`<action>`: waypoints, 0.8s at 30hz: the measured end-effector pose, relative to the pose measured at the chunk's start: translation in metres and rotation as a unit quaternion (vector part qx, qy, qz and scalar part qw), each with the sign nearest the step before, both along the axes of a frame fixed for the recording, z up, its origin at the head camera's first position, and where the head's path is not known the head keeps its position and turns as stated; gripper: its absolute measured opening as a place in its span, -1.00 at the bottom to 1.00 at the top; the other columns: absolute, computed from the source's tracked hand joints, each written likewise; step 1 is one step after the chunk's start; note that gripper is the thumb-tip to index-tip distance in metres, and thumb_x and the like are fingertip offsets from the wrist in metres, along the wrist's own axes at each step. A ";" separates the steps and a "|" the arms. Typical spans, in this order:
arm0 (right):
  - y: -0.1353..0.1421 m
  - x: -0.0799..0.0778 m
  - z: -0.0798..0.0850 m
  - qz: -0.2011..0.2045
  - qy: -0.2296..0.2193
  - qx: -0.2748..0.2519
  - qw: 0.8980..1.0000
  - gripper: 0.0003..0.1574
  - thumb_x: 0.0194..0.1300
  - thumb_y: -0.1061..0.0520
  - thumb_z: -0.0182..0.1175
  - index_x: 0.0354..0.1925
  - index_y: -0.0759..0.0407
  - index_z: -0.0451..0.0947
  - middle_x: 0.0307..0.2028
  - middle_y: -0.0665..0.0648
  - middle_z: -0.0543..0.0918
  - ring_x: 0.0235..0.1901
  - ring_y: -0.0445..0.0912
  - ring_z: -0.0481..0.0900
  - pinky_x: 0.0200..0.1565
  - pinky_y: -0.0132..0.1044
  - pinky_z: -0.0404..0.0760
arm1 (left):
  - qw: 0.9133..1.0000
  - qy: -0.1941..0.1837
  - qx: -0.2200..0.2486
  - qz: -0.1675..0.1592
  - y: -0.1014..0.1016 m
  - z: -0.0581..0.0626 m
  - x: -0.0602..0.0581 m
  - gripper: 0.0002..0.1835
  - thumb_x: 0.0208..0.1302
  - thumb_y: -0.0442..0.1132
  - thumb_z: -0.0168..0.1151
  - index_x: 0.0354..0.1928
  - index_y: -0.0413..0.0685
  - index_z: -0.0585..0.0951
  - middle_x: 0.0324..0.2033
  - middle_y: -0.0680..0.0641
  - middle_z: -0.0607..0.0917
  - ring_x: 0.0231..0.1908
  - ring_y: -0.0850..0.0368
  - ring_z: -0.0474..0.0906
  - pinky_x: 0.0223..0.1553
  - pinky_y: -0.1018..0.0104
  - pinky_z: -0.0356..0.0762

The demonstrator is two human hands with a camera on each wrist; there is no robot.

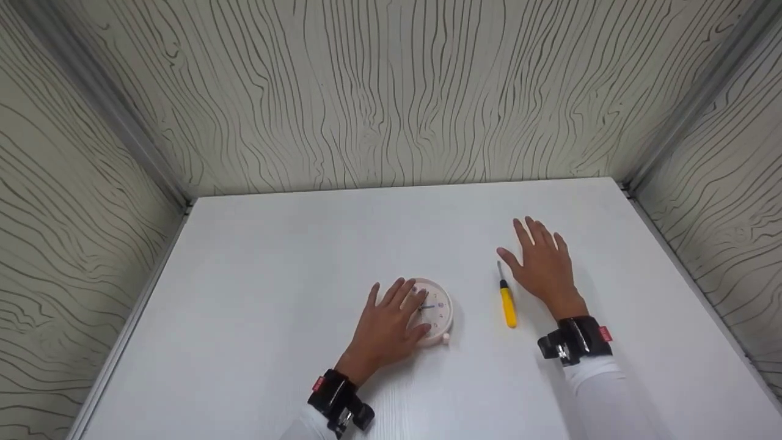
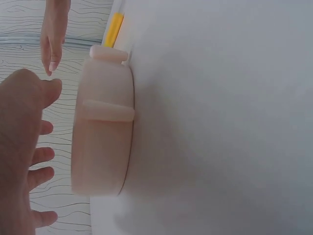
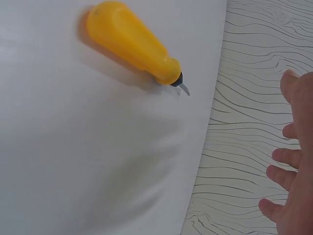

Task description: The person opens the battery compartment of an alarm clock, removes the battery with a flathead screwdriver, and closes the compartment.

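A round pale pink alarm clock (image 1: 438, 308) lies face up on the white table, its small feet visible in the left wrist view on the clock's side (image 2: 102, 142). My left hand (image 1: 386, 327) hovers over the clock's left part with fingers spread, hiding some of the dial; the left wrist view shows a gap between hand and clock. To the right lies a screwdriver (image 1: 507, 305) with a yellow handle and thin metal shaft pointing away from me. Just right of the screwdriver, my right hand (image 1: 543, 267) is held above the table, fingers extended, holding nothing.
The white table (image 1: 275, 263) is bounded by wood-grain patterned panels (image 1: 379, 91) at the back and both sides. Grey metal posts (image 1: 122, 122) run along the corners. Each wrist carries a black strap with a camera (image 1: 577, 342).
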State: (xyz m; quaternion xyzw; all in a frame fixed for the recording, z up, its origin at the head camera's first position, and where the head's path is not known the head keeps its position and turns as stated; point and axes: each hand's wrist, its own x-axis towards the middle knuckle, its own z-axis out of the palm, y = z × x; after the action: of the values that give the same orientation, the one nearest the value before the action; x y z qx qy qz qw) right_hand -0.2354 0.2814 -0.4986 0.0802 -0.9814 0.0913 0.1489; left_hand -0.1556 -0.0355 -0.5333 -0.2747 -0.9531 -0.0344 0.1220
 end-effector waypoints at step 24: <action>-0.003 0.004 -0.002 0.002 -0.014 -0.013 1.000 -0.12 0.40 -0.24 0.04 0.47 0.19 0.12 0.42 0.36 0.22 0.40 0.25 0.17 0.37 0.30 0.10 | 0.996 -0.071 0.056 -0.008 0.013 -0.017 0.011 -0.31 0.41 0.35 -0.29 0.46 0.23 0.24 0.47 -0.01 0.23 0.49 -0.03 0.09 0.40 -0.20 0.14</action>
State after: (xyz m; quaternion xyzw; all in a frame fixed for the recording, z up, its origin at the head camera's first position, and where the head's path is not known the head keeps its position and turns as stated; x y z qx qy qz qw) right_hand -0.2310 0.2780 -0.5011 0.0790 -0.9820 0.1052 0.1355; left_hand -0.1447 -0.0228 -0.5507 -0.2724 -0.9537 -0.1076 0.0691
